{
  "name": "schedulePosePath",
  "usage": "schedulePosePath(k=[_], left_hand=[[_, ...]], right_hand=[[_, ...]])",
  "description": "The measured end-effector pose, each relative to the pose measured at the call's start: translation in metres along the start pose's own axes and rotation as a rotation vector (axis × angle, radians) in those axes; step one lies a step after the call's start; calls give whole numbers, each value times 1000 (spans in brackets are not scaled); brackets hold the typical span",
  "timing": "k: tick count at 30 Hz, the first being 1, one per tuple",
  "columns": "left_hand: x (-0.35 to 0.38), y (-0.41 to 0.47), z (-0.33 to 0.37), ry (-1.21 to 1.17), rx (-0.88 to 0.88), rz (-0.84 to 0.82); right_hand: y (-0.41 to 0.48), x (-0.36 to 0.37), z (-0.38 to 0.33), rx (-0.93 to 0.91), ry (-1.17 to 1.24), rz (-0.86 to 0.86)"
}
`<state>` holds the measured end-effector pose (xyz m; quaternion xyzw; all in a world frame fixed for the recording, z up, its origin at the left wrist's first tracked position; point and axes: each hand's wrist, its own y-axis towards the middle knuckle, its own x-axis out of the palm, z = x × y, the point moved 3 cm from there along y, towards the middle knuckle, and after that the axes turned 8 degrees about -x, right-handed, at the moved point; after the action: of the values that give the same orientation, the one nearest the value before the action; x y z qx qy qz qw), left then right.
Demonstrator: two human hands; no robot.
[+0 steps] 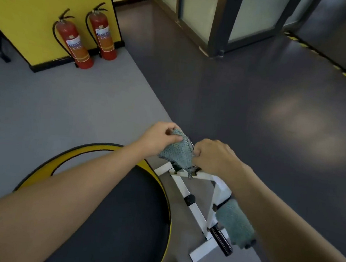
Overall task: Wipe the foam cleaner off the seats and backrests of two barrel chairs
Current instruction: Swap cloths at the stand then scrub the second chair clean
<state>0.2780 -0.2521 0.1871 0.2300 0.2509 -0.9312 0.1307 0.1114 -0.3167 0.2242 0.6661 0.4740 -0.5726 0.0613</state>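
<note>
Left hand (pixel 156 137) and right hand (pixel 212 155) pinch opposite edges of a teal cloth (pixel 174 151) just above the white rack (pixel 200 175); soft and light, it likely wants bunching for grip.

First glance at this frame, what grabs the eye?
Dead centre, the left hand and right hand both grip a teal cloth above a white rack. Two red fire extinguishers stand upper left against a yellow panel. A black-and-yellow chair fills the lower left.
</note>
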Motion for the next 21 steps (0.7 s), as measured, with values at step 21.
schedulePosePath(k=[21], left_hand=[[72,103,-8,564,124,107]], right_hand=[[91,74,131,130,734,-206]])
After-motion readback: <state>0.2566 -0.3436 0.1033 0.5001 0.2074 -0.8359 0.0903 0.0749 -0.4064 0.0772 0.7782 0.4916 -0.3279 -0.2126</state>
